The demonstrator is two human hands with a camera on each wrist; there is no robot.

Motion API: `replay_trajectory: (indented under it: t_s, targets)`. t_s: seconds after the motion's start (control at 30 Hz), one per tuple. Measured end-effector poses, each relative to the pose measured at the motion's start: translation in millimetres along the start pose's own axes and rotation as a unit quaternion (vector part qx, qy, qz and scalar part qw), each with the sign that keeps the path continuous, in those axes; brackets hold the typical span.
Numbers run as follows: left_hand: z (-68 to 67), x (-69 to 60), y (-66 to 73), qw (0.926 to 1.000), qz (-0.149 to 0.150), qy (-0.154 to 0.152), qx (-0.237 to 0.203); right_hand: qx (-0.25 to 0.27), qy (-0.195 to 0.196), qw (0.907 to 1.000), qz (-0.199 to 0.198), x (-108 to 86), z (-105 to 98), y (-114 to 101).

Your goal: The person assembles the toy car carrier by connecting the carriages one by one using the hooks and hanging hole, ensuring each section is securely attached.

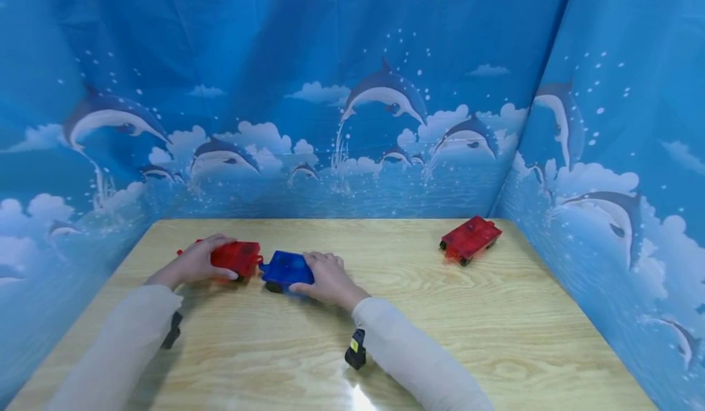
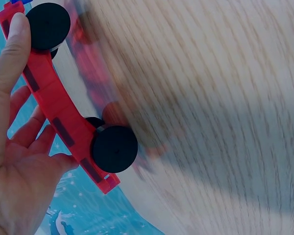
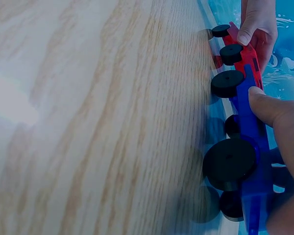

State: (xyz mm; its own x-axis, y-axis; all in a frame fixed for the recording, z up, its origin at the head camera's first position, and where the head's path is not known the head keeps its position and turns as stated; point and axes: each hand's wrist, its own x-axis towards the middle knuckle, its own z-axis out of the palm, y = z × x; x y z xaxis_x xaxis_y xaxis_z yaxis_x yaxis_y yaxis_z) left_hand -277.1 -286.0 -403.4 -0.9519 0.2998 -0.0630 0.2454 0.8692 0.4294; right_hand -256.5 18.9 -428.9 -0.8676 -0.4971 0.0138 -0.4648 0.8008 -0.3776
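Observation:
On the left part of the table, my left hand (image 1: 195,263) grips a translucent red toy wagon (image 1: 238,257) with black wheels. Its thumb (image 2: 18,41) lies along the near side in the left wrist view, fingers on the far side. A blue toy wagon (image 1: 286,268) of the same build is held by my right hand (image 1: 330,281), with the thumb (image 3: 264,105) against its near side. The wagons stand end to end, their hitch ends close together; whether they are hooked cannot be made out.
Another red wagon (image 1: 470,238) stands by itself near the table's back right corner. The pale wooden table (image 1: 440,325) reflects a bright light near its front. Blue dolphin-print curtains (image 1: 308,93) rise behind it and at both sides.

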Motion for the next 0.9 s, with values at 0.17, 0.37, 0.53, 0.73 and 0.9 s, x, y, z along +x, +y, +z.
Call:
replay_trajectory:
  t_s: [0.17,0.37,0.53,0.73,0.9]
  targets:
    - [-0.6,1.0,0.5,1.0000,-0.005,-0.004,-0.001,0.001,0.002,1.0000,0.003,0.9,0.9,-0.8]
    - [-0.6,0.0,1.5,0.9999,-0.008,-0.005,0.004,0.001,0.004,1.0000,0.002,1.1,1.3,-1.7]
    - [2.7,-0.9,2.8,0.9997,-0.019,-0.015,0.007,-0.004,0.002,1.0000,-0.003,1.2,0.3,-3.7]
    - [5.3,0.5,4.4,0.9996,-0.019,-0.015,0.016,0.001,-0.007,0.9999,-0.012,2.6,-0.9,-0.4]
    - [5.7,1.1,6.8,0.9997,-0.013,-0.012,0.017,-0.003,-0.021,0.9995,-0.022,5.1,-4.2,5.6]
